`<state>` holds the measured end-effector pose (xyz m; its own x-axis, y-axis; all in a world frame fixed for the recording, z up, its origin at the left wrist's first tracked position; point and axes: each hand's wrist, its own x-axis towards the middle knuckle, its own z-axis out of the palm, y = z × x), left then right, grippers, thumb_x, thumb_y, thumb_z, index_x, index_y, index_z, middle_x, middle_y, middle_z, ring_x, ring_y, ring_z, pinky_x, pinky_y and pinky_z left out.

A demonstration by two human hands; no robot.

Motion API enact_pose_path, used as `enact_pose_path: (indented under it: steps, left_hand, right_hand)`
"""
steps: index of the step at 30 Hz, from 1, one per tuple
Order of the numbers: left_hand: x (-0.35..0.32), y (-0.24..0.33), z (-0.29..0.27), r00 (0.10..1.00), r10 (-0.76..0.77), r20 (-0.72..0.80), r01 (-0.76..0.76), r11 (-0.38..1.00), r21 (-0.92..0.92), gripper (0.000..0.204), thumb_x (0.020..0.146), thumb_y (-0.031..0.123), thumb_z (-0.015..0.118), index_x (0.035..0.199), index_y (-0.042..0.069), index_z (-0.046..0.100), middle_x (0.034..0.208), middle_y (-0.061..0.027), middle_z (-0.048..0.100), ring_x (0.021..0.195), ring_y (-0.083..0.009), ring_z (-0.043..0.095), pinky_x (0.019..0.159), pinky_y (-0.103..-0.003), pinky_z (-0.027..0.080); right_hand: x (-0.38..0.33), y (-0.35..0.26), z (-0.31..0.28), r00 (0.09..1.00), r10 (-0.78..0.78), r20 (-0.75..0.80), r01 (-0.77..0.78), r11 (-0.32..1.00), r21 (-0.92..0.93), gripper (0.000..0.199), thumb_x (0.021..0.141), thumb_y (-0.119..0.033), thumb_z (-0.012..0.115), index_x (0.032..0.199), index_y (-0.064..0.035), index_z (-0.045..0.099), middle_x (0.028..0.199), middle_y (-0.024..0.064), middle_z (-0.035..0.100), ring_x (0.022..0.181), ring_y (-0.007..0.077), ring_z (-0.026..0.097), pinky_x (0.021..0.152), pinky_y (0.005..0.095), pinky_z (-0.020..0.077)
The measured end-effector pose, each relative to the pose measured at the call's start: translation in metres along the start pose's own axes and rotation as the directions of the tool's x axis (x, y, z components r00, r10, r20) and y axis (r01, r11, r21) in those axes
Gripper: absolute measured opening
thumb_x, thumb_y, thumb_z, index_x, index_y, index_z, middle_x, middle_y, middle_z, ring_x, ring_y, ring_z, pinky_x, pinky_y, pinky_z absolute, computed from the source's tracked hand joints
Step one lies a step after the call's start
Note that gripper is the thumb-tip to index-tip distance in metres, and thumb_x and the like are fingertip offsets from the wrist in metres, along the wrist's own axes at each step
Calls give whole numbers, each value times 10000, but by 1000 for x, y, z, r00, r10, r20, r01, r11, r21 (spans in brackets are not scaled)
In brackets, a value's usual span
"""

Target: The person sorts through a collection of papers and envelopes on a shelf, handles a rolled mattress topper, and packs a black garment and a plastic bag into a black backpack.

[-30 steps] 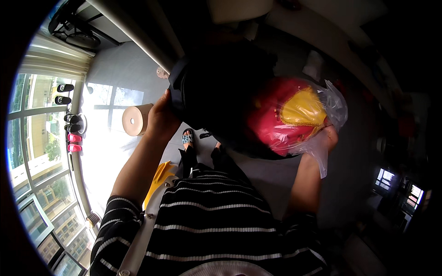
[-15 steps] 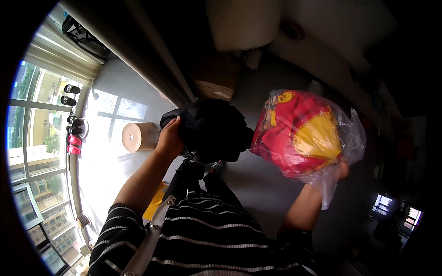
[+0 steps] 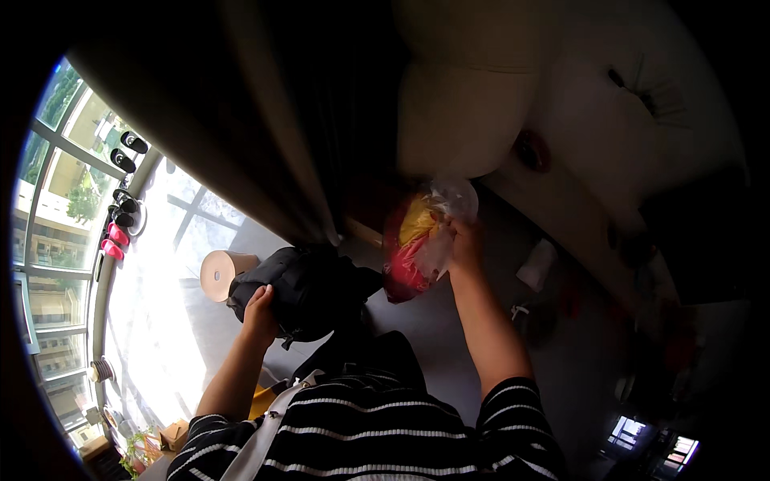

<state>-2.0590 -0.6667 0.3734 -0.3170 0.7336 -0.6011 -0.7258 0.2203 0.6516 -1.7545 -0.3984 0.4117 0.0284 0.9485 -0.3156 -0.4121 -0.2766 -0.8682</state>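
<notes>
My left hand (image 3: 260,317) grips the near left side of a black fabric bag (image 3: 309,290), perhaps a backpack. Its thumb lies on top, and the other fingers are partly hidden. Further forward and to the right, my right hand (image 3: 464,247) is closed on the gathered end of a clear plastic bag (image 3: 455,198). Inside that bag is a red and yellow cloth item (image 3: 407,258), whose kind I cannot make out. It hangs just beyond the right end of the black bag.
A pale round stool (image 3: 216,276) stands left of the black bag on the sunlit floor. A dark curtain (image 3: 297,152) hangs ahead, beside a cream padded seat (image 3: 465,112). Black slippers (image 3: 132,143) and pink slippers (image 3: 117,233) line the window wall. A white packet (image 3: 536,265) lies at right.
My right hand has swung the plastic bag forward and left, towards the cardboard box and curtain. The black bag has shifted left and nearer to me in my left hand. The view has turned.
</notes>
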Motion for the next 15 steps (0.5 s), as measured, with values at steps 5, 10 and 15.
enact_pose_path:
  steps: [5, 10, 15]
  left_hand:
    - [2, 19, 9, 993, 11, -116, -5, 999, 51, 291, 979, 267, 434, 1164, 52, 495, 1042, -66, 609, 927, -203, 622, 823, -341, 515]
    - [12, 29, 4, 969, 82, -235, -91, 995, -29, 319, 981, 229, 408, 1199, 13, 495, 1120, -102, 600, 1008, -223, 593, 911, -342, 460]
    - [24, 33, 39, 924, 61, -377, -122, 982, -142, 265, 956, 219, 439, 1143, 45, 509, 1088, -79, 598, 1001, -218, 587, 882, -350, 475]
  right_hand:
    - [123, 15, 113, 998, -14, 59, 24, 986, -167, 146, 815, -14, 559, 958, -1, 585, 802, 59, 577, 643, 152, 523, 601, 302, 452]
    - [255, 29, 228, 940, -230, 253, 338, 735, -588, 137, 928, -124, 527, 859, -10, 561, 767, 57, 560, 596, 135, 471, 551, 323, 431]
    - [370, 121, 305, 701, -621, 349, 686, 455, -568, 165, 916, -149, 535, 1018, -20, 528, 902, 96, 562, 755, 196, 515, 658, 337, 446]
